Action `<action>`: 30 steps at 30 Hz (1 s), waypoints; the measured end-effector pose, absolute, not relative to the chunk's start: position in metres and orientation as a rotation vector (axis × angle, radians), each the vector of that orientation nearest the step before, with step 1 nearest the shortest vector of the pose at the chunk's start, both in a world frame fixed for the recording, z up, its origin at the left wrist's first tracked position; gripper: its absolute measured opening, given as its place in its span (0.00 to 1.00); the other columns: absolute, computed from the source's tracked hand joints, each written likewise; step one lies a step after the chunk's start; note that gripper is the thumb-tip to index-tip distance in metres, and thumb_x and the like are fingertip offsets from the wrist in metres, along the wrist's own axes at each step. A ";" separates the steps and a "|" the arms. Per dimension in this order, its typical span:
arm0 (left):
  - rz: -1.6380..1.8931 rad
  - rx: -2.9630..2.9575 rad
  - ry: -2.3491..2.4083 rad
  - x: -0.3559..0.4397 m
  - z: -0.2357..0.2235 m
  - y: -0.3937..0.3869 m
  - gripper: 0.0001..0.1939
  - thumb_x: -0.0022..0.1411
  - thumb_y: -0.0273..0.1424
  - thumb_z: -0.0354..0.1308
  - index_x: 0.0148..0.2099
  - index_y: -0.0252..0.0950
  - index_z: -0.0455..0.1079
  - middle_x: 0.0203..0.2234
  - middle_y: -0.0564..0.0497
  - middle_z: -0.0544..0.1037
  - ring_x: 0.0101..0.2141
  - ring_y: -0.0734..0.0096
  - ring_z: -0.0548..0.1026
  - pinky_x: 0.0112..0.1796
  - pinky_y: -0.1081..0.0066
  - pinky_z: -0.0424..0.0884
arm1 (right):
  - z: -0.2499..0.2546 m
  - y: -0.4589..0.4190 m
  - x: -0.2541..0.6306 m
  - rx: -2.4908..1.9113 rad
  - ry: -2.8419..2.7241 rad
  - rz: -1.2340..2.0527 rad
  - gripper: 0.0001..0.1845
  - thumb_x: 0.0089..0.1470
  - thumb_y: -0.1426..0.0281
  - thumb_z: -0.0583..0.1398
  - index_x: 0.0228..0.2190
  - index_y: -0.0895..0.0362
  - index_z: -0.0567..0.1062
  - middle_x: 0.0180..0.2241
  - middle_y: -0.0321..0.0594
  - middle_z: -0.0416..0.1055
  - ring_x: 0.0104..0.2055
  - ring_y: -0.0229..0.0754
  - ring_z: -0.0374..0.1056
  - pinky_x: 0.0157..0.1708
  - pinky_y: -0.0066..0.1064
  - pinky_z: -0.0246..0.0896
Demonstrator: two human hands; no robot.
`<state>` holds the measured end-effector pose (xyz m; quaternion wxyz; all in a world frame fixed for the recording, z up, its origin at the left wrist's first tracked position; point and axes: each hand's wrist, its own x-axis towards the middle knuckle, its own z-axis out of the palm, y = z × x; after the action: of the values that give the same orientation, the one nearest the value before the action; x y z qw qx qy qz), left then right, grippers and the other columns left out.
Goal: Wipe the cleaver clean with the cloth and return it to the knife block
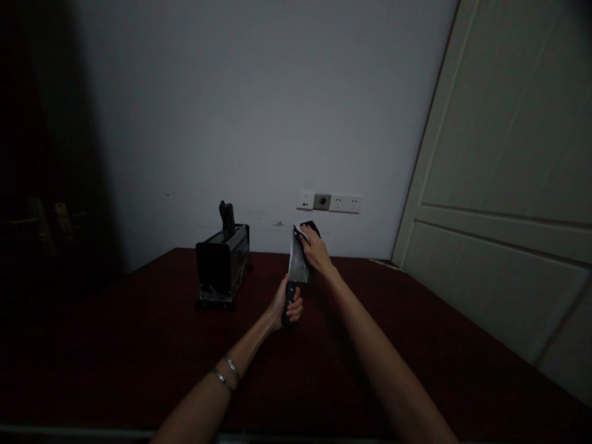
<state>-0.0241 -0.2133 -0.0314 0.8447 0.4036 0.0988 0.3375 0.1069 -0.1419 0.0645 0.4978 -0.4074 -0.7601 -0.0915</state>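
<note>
My left hand (280, 304) is wrapped around the black handle of a cleaver (298, 260), which stands up with its broad metal blade above the grip. My right hand (314, 248) is closed on a black-and-white thing (303, 226) at the upper end of the blade. Its kind is hard to make out in the dim light, and the fingers cover part of it. To the left, apart from both hands, a knife block (217, 265) with dark sides stands on the table, black handles (227, 217) sticking out of its top.
The dark red table (259, 382) reaches back to a pale wall (259, 111). Sockets and a switch plate (345, 203) are set in the wall behind the cleaver. A pale panelled door (499, 185) borders the right side. The far left is in deep shadow.
</note>
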 end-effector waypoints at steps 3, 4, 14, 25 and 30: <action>0.724 0.840 0.209 -0.024 -0.032 -0.212 0.33 0.61 0.55 0.33 0.18 0.35 0.57 0.05 0.58 0.52 0.07 0.81 0.47 0.08 0.80 0.50 | 0.053 -0.150 0.105 -0.942 -1.905 -0.231 0.25 0.60 0.64 0.47 0.56 0.60 0.62 0.59 0.47 0.56 0.63 0.44 0.46 0.61 0.43 0.41; 0.733 0.832 0.206 -0.024 -0.032 -0.211 0.33 0.61 0.54 0.32 0.18 0.35 0.57 0.05 0.58 0.52 0.07 0.81 0.47 0.08 0.80 0.50 | 0.048 -0.153 0.104 -0.907 -1.964 -0.233 0.25 0.60 0.63 0.47 0.56 0.59 0.62 0.59 0.46 0.56 0.63 0.43 0.45 0.61 0.43 0.41; 0.735 0.790 0.194 -0.026 -0.030 -0.212 0.33 0.61 0.54 0.32 0.17 0.35 0.57 0.05 0.58 0.52 0.07 0.81 0.47 0.09 0.80 0.50 | 0.041 -0.153 0.120 -0.936 -1.926 -0.185 0.24 0.60 0.64 0.48 0.56 0.57 0.61 0.59 0.45 0.57 0.63 0.44 0.46 0.60 0.45 0.42; 0.712 0.811 0.201 -0.029 -0.026 -0.212 0.32 0.60 0.55 0.35 0.18 0.35 0.56 0.06 0.59 0.52 0.07 0.81 0.48 0.09 0.80 0.50 | 0.043 -0.175 0.111 -0.936 -2.078 -0.256 0.27 0.61 0.63 0.46 0.59 0.58 0.56 0.60 0.48 0.53 0.64 0.44 0.43 0.60 0.46 0.42; 0.692 0.808 0.190 -0.029 -0.024 -0.212 0.33 0.61 0.54 0.34 0.17 0.35 0.56 0.05 0.58 0.52 0.07 0.81 0.48 0.08 0.80 0.49 | 0.046 -0.175 0.115 -0.958 -2.071 -0.290 0.28 0.61 0.62 0.45 0.60 0.58 0.54 0.61 0.47 0.50 0.64 0.45 0.41 0.60 0.47 0.41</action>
<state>-0.0289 -0.2117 -0.0236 0.8575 0.3847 0.0906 0.3295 0.1151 -0.1753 0.0458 0.4082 -0.3803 -0.8219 -0.1151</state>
